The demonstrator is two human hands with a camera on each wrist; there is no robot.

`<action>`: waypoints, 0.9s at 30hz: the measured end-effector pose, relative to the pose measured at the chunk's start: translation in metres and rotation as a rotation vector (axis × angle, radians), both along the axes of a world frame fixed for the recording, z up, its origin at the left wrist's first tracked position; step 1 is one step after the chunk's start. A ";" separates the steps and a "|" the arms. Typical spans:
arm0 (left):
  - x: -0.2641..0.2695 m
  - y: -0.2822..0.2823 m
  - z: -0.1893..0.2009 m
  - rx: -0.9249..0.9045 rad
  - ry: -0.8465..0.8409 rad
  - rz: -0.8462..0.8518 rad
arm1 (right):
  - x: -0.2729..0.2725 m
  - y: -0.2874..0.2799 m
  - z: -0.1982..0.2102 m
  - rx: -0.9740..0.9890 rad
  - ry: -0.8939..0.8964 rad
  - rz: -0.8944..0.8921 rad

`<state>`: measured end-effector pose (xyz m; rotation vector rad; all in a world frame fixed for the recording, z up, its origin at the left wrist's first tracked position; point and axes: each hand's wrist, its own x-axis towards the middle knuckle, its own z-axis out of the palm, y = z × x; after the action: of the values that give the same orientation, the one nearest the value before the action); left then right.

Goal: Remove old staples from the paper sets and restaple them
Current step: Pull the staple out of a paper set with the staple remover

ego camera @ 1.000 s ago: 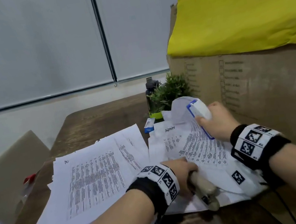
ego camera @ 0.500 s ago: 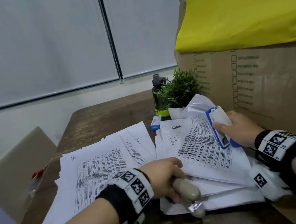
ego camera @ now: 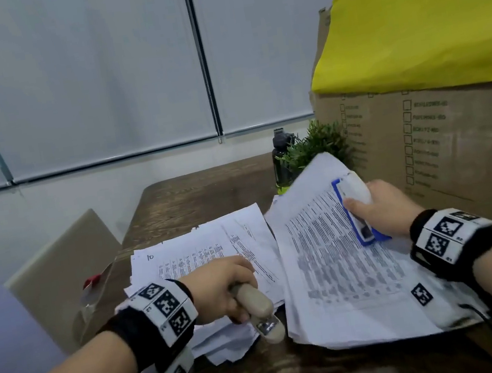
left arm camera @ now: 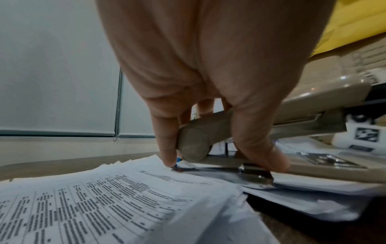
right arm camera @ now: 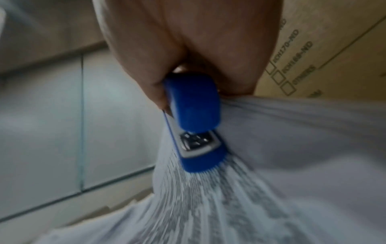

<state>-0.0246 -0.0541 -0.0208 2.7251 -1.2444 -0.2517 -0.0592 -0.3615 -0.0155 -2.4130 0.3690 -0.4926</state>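
Right hand [ego camera: 382, 212] is wrapped round the blue stapler [ego camera: 357, 211] with a paper set [ego camera: 338, 255] pinched against it, tilting the sheets off the counter [ego camera: 194, 194], probably to carry both at once. Left hand [ego camera: 218, 289] grips the beige stapler [ego camera: 258, 307] at the near edge of the other pile [ego camera: 191, 258], fingers [left arm camera: 256, 140] curled tight, perhaps readying it to bite a corner.

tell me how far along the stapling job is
Done: can't confirm; a spread stack of papers lies on the left of the table, staples not visible. In hand: the right hand holds a blue stapler together with a lifted paper set; the left hand grips a beige stapler at the pile's edge. Left: more sheets lie underneath, count unclear.
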 end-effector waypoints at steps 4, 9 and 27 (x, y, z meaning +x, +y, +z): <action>-0.014 0.003 -0.005 0.024 0.028 -0.032 | 0.006 -0.013 -0.033 -0.400 0.321 -0.253; -0.035 0.009 -0.018 0.026 0.097 -0.115 | 0.004 0.004 -0.042 -0.356 0.363 0.027; -0.055 0.038 -0.031 -0.085 0.066 0.144 | -0.091 0.132 -0.036 -0.028 0.314 0.400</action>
<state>-0.0801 -0.0158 -0.0522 2.6941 -1.0125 -0.2639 -0.1501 -0.2299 -0.0512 -2.5056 0.0032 0.0598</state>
